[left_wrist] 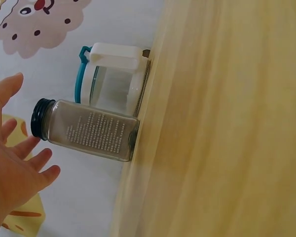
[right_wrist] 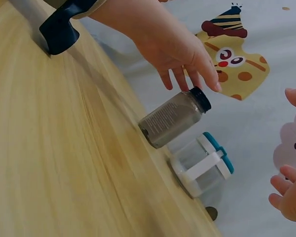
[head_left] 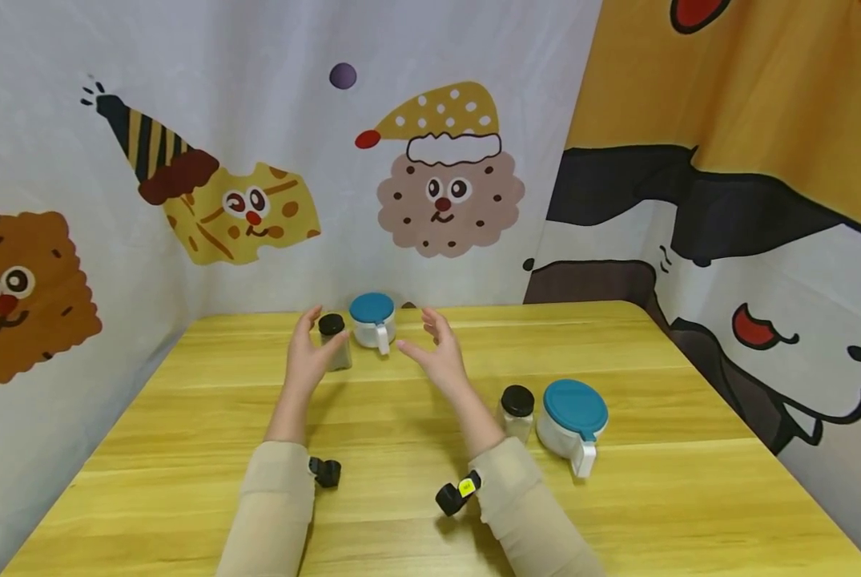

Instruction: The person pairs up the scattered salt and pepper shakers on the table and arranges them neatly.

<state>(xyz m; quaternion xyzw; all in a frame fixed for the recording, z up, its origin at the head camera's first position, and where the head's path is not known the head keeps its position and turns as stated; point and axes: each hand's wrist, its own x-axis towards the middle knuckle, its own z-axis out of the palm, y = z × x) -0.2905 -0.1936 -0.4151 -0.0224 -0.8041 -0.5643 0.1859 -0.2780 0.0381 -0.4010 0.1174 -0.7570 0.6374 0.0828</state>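
My left hand [head_left: 306,359] hovers with fingers spread beside a clear spice jar [left_wrist: 91,129] with a black lid and printed text on its side. The jar stands upright on the table, and dark powder seems to fill it. Just behind and right of it is a clear canister [right_wrist: 200,165] with a blue lid [head_left: 372,307] and a white handle facing me. To the right of that canister my right hand [head_left: 440,361] is raised, thumb and fingers parted, holding nothing. Both palms face each other across the jar and canister.
On the right, beside my right forearm, stand a second black-lidded jar [head_left: 517,402] and a second blue-lidded canister [head_left: 573,413]. The wooden table [head_left: 387,521] ends at a cartoon-printed curtain [head_left: 279,96]. Each wrist wears a small black camera [head_left: 325,472].
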